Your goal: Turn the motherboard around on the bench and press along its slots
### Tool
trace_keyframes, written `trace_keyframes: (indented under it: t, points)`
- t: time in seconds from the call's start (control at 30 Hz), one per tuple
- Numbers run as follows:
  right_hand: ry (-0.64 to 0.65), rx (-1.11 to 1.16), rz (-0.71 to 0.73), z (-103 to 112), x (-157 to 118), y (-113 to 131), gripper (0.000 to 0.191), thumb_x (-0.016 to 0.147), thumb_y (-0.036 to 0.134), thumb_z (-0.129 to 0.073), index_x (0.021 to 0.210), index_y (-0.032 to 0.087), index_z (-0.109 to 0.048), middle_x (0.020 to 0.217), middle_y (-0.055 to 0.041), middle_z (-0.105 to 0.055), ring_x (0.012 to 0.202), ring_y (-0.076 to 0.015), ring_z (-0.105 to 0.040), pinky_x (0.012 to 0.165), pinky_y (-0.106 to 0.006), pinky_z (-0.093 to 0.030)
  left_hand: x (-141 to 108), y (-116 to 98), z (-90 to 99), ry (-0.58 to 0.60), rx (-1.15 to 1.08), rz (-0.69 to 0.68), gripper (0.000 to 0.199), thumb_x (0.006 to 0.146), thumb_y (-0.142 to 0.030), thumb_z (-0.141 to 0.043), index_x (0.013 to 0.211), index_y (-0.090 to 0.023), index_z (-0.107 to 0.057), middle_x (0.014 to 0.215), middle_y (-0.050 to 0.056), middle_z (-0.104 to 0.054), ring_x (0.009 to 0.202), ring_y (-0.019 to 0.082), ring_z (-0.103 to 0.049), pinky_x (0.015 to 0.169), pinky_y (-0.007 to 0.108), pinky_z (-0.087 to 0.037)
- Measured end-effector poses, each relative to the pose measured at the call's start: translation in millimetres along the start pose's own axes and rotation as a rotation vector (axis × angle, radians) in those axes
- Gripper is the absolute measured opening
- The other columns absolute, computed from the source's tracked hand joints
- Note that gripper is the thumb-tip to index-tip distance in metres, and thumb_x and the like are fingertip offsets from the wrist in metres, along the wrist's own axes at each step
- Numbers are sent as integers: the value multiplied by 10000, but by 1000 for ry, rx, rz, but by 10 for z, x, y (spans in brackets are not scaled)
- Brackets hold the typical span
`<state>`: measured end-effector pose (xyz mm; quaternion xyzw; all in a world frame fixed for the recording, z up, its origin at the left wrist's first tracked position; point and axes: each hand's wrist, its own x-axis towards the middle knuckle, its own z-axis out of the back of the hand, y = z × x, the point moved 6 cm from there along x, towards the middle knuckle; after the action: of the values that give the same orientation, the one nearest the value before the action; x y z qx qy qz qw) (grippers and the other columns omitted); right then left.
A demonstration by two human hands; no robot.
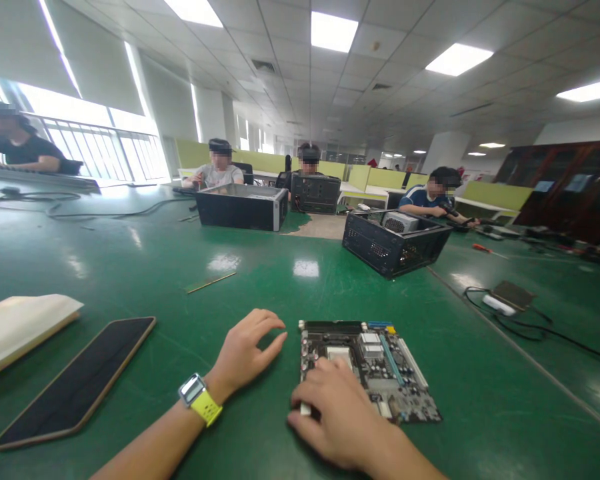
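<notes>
A computer motherboard [393, 393] lies flat on the green tabletop in front of me. It carries a pale square socket, light heatsinks and a row of slots on its right side. My right hand [337, 413] covers its near left part, fingers curved over the board and thumb at its left edge, closed on it. A small white piece shows between thumb and forefinger, and the fingertips' exact contact is hidden. Just left of the board, my left hand [253, 347] is held with its fingers stretched out and apart, holding nothing. A yellow-strapped watch [200, 400] is on that wrist.
To the left lie a dark phone-like slab [80, 380] and a cream-coloured packet [20, 327]. A thin stick [211, 283] lies farther off. Computer cases [240, 207] [390, 247] stand beyond. At right are a cabled adapter [510, 297] and a screwdriver [481, 249]. Several people sit around.
</notes>
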<state>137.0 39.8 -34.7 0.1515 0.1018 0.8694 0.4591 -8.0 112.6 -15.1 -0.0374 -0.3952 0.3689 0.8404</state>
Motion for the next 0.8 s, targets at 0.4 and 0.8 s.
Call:
trace_keyframes:
  t: [0.4, 0.8]
  points:
    - [-151, -476, -845, 683, -239, -1592, 264, 852, 320, -459, 979, 242, -677, 1013, -96, -672, 977, -286, -565, 754, -394, -381, 21, -21, -17, 29, 24, 3, 115, 874, -250, -535, 901, -197, -634, 875, 37, -653, 818, 178, -603, 752, 310, -495]
    - [78, 181, -160, 202, -75, -94, 232, 812, 408, -559, 813, 257, -735, 673, 0, -688, 605, -146, -592, 560, -242, -383, 27, -193, -109, 203, 26, -92, 164, 854, -276, -584, 999, -220, -638, 1111, 73, -609, 1005, 229, -555, 867, 370, -465]
